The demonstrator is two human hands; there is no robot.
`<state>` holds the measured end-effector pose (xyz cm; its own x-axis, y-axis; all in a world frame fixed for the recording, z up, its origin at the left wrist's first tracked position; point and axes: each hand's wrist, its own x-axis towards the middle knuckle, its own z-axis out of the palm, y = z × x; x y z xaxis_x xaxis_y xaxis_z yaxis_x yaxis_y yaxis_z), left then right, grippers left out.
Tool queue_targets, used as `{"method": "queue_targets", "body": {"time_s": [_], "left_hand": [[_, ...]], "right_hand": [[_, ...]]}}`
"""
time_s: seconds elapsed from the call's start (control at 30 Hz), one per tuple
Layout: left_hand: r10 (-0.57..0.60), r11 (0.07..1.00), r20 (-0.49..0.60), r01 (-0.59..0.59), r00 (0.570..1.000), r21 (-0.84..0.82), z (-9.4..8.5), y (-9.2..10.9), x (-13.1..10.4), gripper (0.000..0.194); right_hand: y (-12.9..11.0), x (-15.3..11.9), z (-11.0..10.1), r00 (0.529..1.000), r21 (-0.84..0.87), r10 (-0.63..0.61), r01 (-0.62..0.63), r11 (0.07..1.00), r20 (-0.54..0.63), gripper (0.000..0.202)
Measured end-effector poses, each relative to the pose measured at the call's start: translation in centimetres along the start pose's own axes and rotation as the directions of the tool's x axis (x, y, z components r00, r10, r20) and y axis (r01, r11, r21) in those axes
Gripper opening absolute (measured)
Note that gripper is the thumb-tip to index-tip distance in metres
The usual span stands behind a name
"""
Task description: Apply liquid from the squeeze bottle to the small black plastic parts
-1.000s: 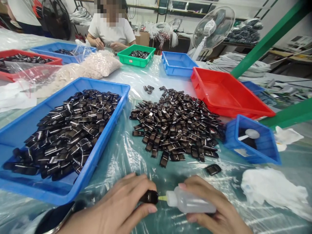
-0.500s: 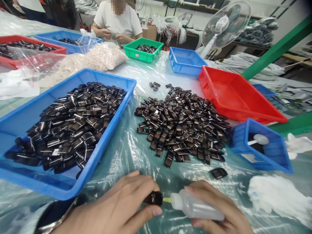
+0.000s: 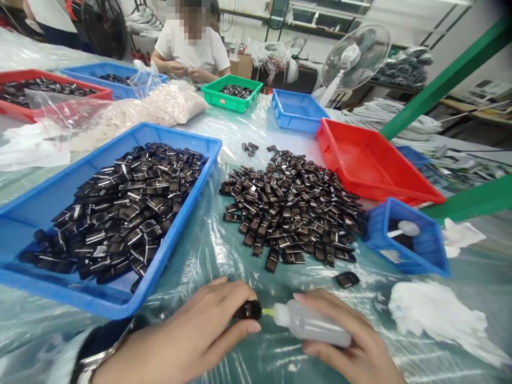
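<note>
My left hand [image 3: 204, 325] pinches a small glossy black plastic casing [image 3: 248, 309] between thumb and fingers, its end turned to the right. My right hand [image 3: 344, 336] is wrapped round a translucent squeeze bottle [image 3: 314, 322] lying nearly level. The bottle's thin yellow nozzle tip [image 3: 268, 312] meets or almost meets the casing's end; whether it enters I cannot tell. Beyond my hands lies a heap of similar black casings [image 3: 292, 208]. One loose casing [image 3: 347, 279] rests just past the bottle.
On the left, a large blue tray [image 3: 176, 234] holds many casings. To the right are a red tray [image 3: 372, 165], a small blue bin [image 3: 424, 250] with a white scoop, and a crumpled white cloth [image 3: 436, 314]. Across the table sits a person [image 3: 192, 50] behind a green tray [image 3: 228, 101].
The view has shifted slightly, so the far trays sit lower and the right-hand things further left. Both hands keep their grip, with the nozzle still at the casing's end.
</note>
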<state>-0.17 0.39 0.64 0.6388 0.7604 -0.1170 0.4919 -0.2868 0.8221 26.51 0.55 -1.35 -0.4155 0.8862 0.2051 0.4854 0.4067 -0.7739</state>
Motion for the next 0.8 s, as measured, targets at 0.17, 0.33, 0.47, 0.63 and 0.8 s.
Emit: {"method": "queue_targets", "body": {"time_s": [0.17, 0.33, 0.47, 0.63, 0.8], "left_hand": [[-0.042, 0.998, -0.099, 0.037, 0.994, -0.049, 0.1, -0.1, 0.1, 0.016], [-0.074, 0.987, -0.141, 0.052, 0.987, -0.150, -0.3, 0.3, 0.4, 0.018], [-0.152, 0.966, -0.135, 0.118, 0.979, -0.229, -0.5, 0.6, 0.6, 0.033], [-0.171, 0.958, -0.152, 0.128, 0.974, -0.257, -0.2, 0.3, 0.5, 0.037], [-0.159, 0.952, -0.192, 0.099, 0.968, -0.290, 0.3, -0.2, 0.2, 0.032]], "right_hand": [[0.1, -0.2, -0.5, 0.998, -0.113, -0.002, -0.006, 0.994, -0.070, 0.039], [0.4, -0.3, -0.9, 0.966, -0.101, 0.121, -0.146, 0.984, -0.227, 0.044], [0.7, 0.1, 0.0, 0.917, -0.044, 0.163, -0.192, 0.980, -0.365, 0.034], [0.5, 1.3, 1.2, 0.912, -0.061, 0.164, -0.201, 0.978, -0.377, 0.022], [0.0, 0.9, 1.2, 0.865, -0.105, 0.028, -0.093, 0.990, -0.501, 0.027]]}}
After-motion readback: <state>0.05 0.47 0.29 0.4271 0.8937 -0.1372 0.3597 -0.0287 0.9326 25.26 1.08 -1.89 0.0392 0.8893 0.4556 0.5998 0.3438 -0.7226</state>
